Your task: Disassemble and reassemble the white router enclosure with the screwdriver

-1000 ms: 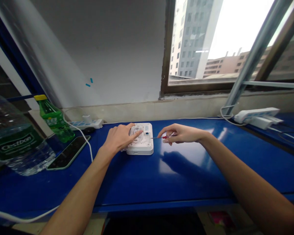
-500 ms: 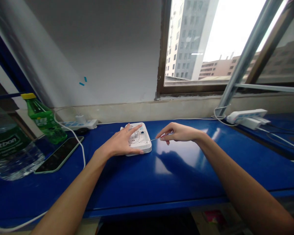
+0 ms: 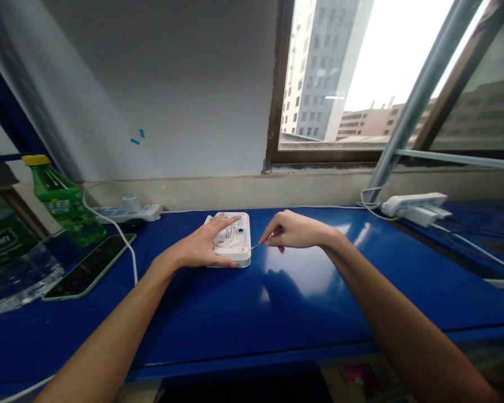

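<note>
A white plastic device (image 3: 242, 246) with rounded corners lies on the blue table, its ribbed face up. My left hand (image 3: 201, 244) rests over its left part, fingers spread, thumb along the near edge and fingertips on the top, and covers some of the face. Just right of the device, my right hand (image 3: 288, 229) pinches a thin metal tool (image 3: 257, 245). The tool's tip is at the device's right edge, near the front corner. Most of its handle is hidden in my fingers.
On the left are a green bottle (image 3: 63, 204), a large clear bottle (image 3: 12, 263), a phone (image 3: 90, 268) and a power strip (image 3: 149, 212). Another power strip (image 3: 418, 207) sits at the back right by a metal post (image 3: 399, 120).
The whole view has shifted a little. My right hand is nearer the device and its wrist is turned, with less of the tool showing. My left hand keeps its place on the device.
</note>
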A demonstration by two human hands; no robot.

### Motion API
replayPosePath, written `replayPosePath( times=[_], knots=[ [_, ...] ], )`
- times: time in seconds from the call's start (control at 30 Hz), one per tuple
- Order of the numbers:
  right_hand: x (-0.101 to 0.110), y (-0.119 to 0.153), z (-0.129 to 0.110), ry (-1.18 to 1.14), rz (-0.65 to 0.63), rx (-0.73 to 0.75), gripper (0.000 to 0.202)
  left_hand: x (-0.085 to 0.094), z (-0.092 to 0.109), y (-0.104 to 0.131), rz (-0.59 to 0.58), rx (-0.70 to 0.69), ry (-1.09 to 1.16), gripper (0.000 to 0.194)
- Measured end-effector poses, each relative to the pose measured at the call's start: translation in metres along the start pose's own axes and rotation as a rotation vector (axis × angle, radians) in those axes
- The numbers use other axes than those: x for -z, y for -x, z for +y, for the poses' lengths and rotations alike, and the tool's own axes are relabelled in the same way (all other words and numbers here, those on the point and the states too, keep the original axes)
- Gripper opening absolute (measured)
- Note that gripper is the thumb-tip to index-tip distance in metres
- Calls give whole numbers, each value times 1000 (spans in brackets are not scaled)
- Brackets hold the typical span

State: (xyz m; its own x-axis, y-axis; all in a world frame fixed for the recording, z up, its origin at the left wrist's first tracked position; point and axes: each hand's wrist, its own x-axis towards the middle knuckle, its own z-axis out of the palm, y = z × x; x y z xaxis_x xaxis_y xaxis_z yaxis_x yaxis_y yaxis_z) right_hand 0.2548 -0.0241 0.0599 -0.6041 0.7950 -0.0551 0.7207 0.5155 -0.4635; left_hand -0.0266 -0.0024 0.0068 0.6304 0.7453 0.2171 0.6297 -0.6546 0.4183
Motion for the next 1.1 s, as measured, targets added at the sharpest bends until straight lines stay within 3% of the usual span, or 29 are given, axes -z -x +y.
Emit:
replayPosePath(
  times=[0.2,0.33,0.57,0.83,0.97,1.1],
  knots=[
    [11,-13,-24,187,-70,10,31,-1,-2,0,-18,-8,26,115],
    [17,-16,-27,220,-128,13,29,-3,-4,0,-8,-20,36,115],
    [4,-4,-18,172,-13,26,31,-3,-7,0,-32,-48,9,115],
    [-8,2,20,-101,4,78,33,-1,-6,0,-74,-36,-14,110],
    [-6,7,17,-147,-98,100,32,-4,0,-1,-92,6,-42,109],
    [-6,8,5,-66,-33,60,30,-11,7,-4,-67,45,-71,110]
  ],
)
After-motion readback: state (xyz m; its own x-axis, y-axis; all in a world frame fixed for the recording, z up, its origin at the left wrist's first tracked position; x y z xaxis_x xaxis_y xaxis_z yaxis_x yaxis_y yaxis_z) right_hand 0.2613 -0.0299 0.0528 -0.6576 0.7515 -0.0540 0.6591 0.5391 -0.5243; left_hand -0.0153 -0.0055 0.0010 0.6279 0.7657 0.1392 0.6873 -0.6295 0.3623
